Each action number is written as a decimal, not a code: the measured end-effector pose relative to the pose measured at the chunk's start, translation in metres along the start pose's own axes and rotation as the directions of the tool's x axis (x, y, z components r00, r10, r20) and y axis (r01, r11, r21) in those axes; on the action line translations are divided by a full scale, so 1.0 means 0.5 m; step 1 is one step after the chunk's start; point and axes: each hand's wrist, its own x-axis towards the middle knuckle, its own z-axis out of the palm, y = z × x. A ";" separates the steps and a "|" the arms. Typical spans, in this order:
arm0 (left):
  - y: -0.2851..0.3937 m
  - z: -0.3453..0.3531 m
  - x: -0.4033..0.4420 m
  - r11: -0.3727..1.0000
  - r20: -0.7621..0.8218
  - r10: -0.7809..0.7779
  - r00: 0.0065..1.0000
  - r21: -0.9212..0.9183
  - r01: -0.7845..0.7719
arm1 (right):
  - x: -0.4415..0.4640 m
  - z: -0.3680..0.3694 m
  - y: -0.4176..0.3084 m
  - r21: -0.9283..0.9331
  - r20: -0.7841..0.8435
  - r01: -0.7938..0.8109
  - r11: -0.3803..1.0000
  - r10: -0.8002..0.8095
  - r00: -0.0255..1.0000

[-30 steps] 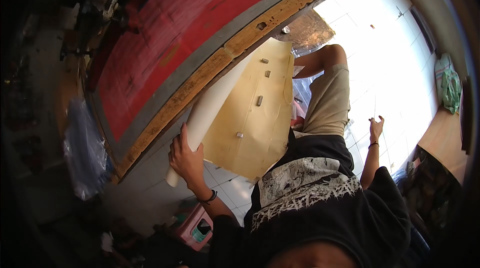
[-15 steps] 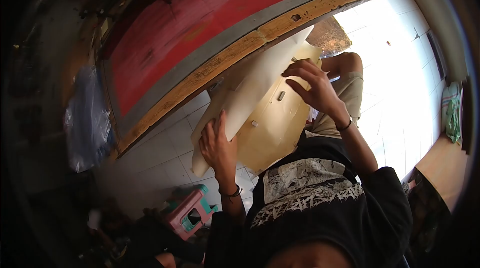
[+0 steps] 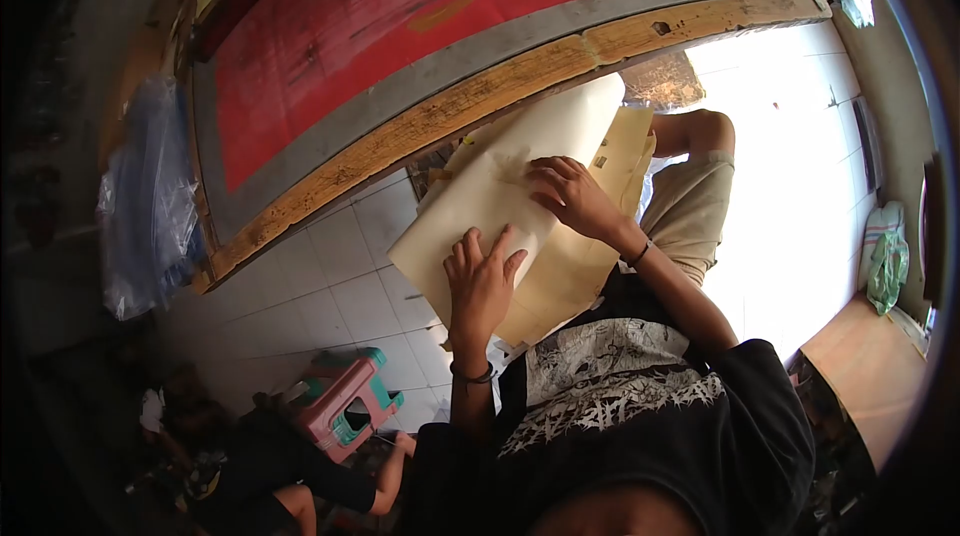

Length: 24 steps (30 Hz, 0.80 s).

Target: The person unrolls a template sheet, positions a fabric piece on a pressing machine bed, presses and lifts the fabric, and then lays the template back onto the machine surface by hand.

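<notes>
A cream sheet point(image 3: 440, 233), curved along its lower right edge, lies over a tan sheet point(image 3: 545, 298) on my lap. My left hand point(image 3: 482, 286) presses on the lower part of the cream sheet with its fingers spread. Higher up, my right hand point(image 3: 582, 201) rests on the same sheet with bent fingers and the thumb apart. A crumpled, see-through patch point(image 3: 513, 164) shows on the sheet by those fingertips. Small dark pieces point(image 3: 600, 161) are on the tan sheet at its upper right.
A wood-edged table point(image 3: 480, 91) with a red surface point(image 3: 400, 46) stands close in front. Clear plastic point(image 3: 150, 206) hangs at its left end. A pink and green stool point(image 3: 345, 406) is at lower left, near another person's arm point(image 3: 390, 476). A green bag point(image 3: 887, 271) lies right.
The cream sheet has folded down over more of the tan sheet, hiding most small pieces. My left hand moved right with fingers spreading; my right hand came down and left onto the sheet.
</notes>
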 end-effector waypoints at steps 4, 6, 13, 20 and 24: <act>-0.021 -0.099 0.046 0.994 0.066 0.105 0.992 -0.012 -0.105 | 0.017 -0.012 -0.008 -0.023 -0.003 -0.006 1.000 0.006 1.000; -0.024 -0.140 0.047 0.988 0.159 0.143 0.977 -0.080 -0.132 | 0.019 -0.021 -0.021 -0.022 0.004 -0.060 0.998 0.060 0.998; -0.087 -0.146 0.115 0.991 -0.016 0.125 0.992 0.052 -0.124 | 0.020 0.008 0.006 0.021 0.067 -0.130 0.991 0.128 0.990; -0.127 -0.048 0.188 0.997 0.104 -0.017 0.994 0.082 0.008 | 0.048 0.009 0.018 0.178 -0.121 -0.233 0.956 0.257 0.959; -0.137 0.012 0.187 0.996 -0.045 0.017 0.999 -0.084 -0.021 | 0.077 0.005 0.064 0.257 -0.110 -0.356 0.898 0.394 0.913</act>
